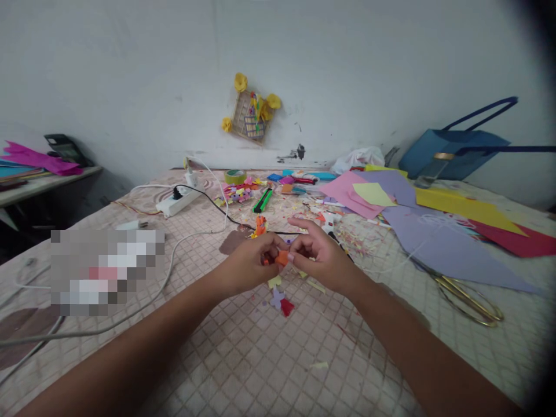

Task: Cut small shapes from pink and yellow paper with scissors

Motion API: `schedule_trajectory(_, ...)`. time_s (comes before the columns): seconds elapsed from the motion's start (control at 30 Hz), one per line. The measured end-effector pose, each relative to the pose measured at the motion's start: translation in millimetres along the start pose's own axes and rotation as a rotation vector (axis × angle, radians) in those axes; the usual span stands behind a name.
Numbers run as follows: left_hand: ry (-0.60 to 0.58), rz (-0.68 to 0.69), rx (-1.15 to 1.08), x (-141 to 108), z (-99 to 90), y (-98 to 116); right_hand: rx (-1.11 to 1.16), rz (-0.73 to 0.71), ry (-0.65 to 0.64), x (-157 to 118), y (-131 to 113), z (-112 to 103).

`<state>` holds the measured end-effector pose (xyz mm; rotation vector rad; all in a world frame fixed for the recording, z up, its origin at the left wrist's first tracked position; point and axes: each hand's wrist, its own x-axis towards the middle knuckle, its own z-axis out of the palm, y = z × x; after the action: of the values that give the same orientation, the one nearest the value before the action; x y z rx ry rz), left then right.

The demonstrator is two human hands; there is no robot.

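Note:
My left hand [249, 264] pinches a small piece of orange paper [282, 258] between thumb and fingers, above the middle of the table. From the other side, the thumb and a finger of my right hand [324, 259] grip the same piece at its edge, while another finger points outward. Just beyond my left hand is an orange and yellow paper piece [260, 225]. A lilac paper flower [277, 297] and a red paper scrap [286, 307] lie on the cloth below my hands. A white glue gun [329, 222] is partly hidden behind my right hand.
Paper sheets [443, 243] cover the right side, with gold-handled scissors [469, 298] at their edge. A green box cutter [262, 200], a tape roll [235, 176] and paper flowers [243, 192] lie farther back. Cables run from a power strip [178, 202] at left. A blue bag [452, 150] stands back right.

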<state>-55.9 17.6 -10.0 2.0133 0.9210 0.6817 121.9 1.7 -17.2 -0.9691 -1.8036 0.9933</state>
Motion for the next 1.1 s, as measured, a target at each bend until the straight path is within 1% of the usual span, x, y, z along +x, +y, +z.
schedule_trajectory(0.33, 0.009, -0.012, -0.136, -0.1, 3.4, 0.9, 0.062, 0.025, 0.045, 0.1, -1.8, 1.8)
schedule_trajectory(0.57, 0.024, -0.019, -0.162, 0.0, 1.0, 1.6, 0.101, 0.017, 0.037, 1.0, -0.5, 1.6)
schedule_trajectory(0.63, 0.064, -0.03, -0.182, 0.5, 0.9, 0.9, 0.093, 0.013, 0.039, 0.7, -0.8, 1.3)
schedule_trajectory(0.7, 0.145, -0.036, -0.234, 1.1, 1.5, 0.2, 0.075, 0.018, 0.035, 0.3, -1.7, 0.9)
schedule_trajectory(0.77, 0.238, -0.033, -0.288, 1.7, 2.3, -0.4, 0.032, 0.048, 0.009, 0.1, -2.7, 0.7)
schedule_trajectory(0.83, 0.293, -0.03, -0.308, 1.8, 3.2, -0.7, -0.029, 0.091, -0.033, 0.3, -3.4, 1.1)
schedule_trajectory(0.97, 0.329, -0.03, -0.314, 0.3, 5.7, -1.3, -0.086, 0.119, -0.093, 0.6, -4.2, 3.6)
schedule_trajectory(1.1, 0.333, 0.006, -0.299, -2.2, 9.7, -3.4, -0.105, 0.097, -0.099, 0.2, -5.6, 6.1)
